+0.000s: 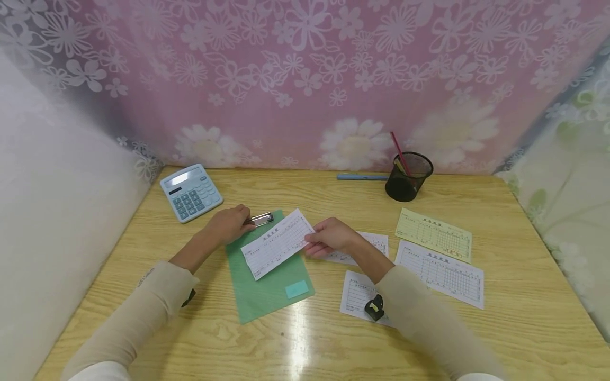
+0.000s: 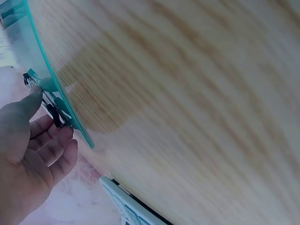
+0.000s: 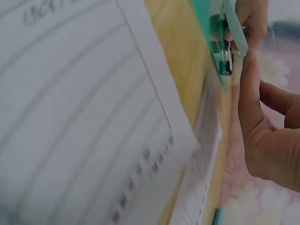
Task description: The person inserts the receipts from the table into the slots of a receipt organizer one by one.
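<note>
A green clipboard with a metal clip lies on the table, a small blue-green label near its lower edge. My left hand is at the clip, pinching it between thumb and fingers, as the left wrist view shows of the clip. Above the board, my right hand pinches a white printed form by its right end, the slip tilted up to the right. In the right wrist view the form's edge sits at the right fingertips. Another white form is partly hidden behind the right hand.
Right of the clipboard lie a yellow form, a white form and one more slip under the right forearm. At the back stand a calculator, a blue pen and a black mesh pen cup against the flowered cloth.
</note>
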Available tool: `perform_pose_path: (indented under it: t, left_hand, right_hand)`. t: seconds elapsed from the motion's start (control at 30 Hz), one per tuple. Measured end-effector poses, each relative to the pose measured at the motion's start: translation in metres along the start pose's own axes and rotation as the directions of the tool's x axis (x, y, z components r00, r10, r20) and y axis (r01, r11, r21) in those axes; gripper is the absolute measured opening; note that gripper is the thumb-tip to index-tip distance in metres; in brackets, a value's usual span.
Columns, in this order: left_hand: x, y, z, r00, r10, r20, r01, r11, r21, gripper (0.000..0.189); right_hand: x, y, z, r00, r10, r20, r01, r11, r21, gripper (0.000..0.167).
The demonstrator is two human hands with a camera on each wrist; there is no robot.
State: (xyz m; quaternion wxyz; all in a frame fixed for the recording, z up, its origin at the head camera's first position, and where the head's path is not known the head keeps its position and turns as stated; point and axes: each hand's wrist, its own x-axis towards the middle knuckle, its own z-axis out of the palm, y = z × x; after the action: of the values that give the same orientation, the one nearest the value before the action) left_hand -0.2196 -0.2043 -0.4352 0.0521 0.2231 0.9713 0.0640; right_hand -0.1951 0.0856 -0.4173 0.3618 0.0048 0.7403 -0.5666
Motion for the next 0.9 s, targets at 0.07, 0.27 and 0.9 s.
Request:
perform_pose_path:
  t: [0.07, 0.27, 0.9]
  left_hand:
    - [0.000, 0.001, -0.001, 1.000, 0.011, -0.002, -0.011, 1.000, 0.018, 0.025]
    - [-0.001, 0.000, 0.000, 0.999, 0.039, -0.029, -0.037, 0.998, 0.057, 0.024]
    - [-0.001, 0.009, 0.003, 0.986, 0.163, 0.019, -0.162, 0.950, 0.266, 0.025]
  right_hand:
    - [0.005, 0.000, 0.008, 0.999, 0.036, 0.002, -0.036, 0.999, 0.030, 0.014]
    - [0.019, -0.001, 0.027, 0.995, 0.096, -0.040, -0.092, 0.991, 0.099, 0.029]
    - [0.029, -0.007, 0.045, 0.987, 0.108, -0.122, -0.098, 0.992, 0.082, 0.021]
